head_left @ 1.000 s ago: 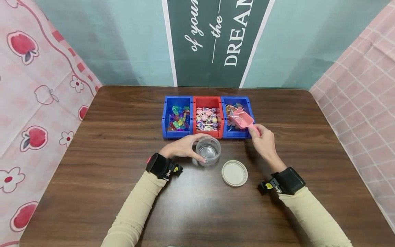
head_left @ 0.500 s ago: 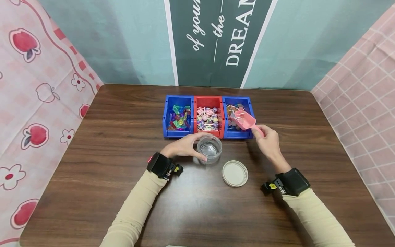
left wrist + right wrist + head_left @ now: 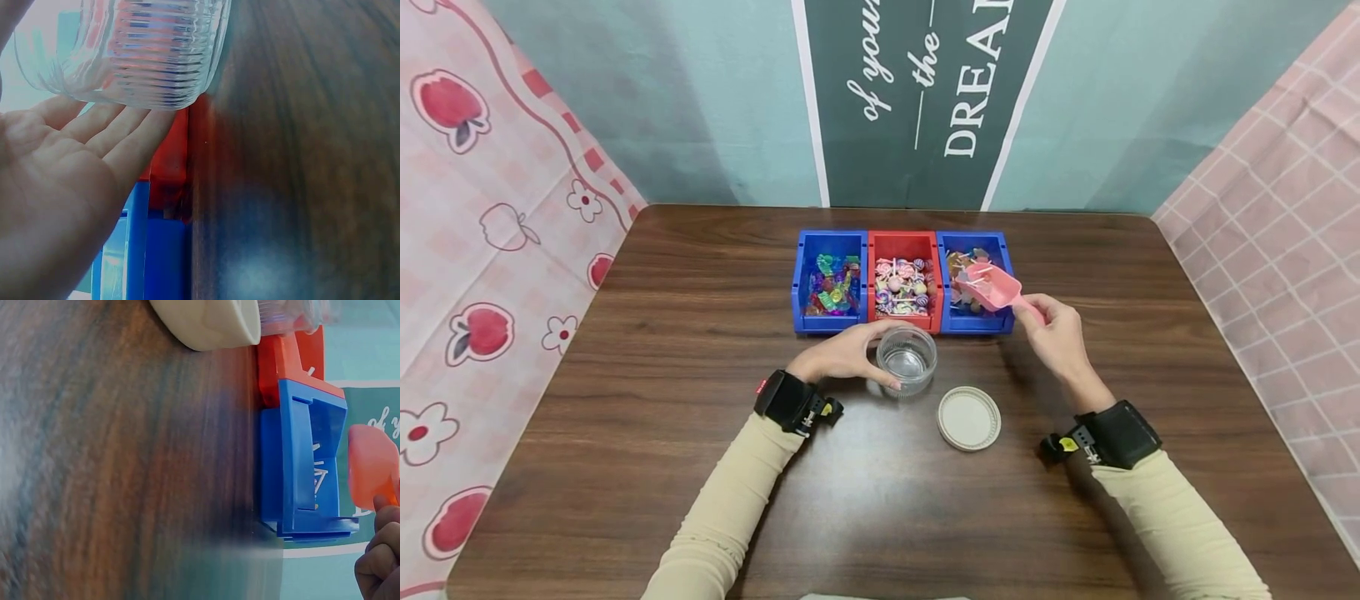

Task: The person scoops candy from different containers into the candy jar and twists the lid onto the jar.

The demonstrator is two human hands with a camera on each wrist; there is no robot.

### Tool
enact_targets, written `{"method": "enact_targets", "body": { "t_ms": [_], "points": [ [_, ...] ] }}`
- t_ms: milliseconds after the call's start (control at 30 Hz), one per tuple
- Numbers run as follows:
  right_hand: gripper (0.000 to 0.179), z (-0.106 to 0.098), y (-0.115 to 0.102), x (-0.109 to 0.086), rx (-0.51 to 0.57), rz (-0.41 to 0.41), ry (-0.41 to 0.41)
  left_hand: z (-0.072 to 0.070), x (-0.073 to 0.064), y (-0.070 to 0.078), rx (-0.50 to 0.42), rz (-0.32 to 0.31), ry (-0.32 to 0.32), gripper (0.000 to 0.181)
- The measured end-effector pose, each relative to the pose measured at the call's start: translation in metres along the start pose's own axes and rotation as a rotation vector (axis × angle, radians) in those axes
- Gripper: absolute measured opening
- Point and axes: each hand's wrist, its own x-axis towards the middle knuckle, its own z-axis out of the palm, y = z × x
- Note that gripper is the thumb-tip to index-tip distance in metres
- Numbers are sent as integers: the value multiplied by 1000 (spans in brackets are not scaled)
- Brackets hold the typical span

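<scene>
My left hand curls thumb and fingers around a clear ribbed jar standing on the table. Nothing shows inside the jar. In the left wrist view, the fingers lie along the jar's wall. My right hand pinches the handle of a pink scoop, its blade over the right blue bin. Small candies with white sticks show at the scoop's front. From the right wrist view, the scoop appears raised above the bin's rim. A cream lid lies between both hands.
Left of that bin stand a red bin with tiny lollipops and another blue bin with colourful translucent pieces, all side by side. Teal cloth hangs behind the brown wooden table. Patterned pink cloths flank it.
My right hand and wrist have shifted slightly to the right, while the scoop stays over the right blue bin. The left hand, jar and lid look unmoved.
</scene>
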Motion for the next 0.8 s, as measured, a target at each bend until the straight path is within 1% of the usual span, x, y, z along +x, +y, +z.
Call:
{"method": "enact_targets", "body": {
  "t_ms": [133,233,300,433,600,800],
  "points": [
    [26,-4,-3,-1,20,-20,-28,0,0,1,17,-32,2,83],
    [25,-6,-5,-2,31,-37,-51,0,0,0,16,-42,4,84],
    [24,-7,-7,-4,33,-43,-80,-1,0,0,12,-44,4,84],
    [24,-9,-9,-8,40,-68,-162,-1,-1,0,9,-45,8,83],
    [17,-13,-11,-14,70,-140,-263,-1,0,0,1,-29,8,82],
    [15,-18,-17,-23,121,-209,-384,-1,-1,1,2,-26,5,82]
  ]
}}
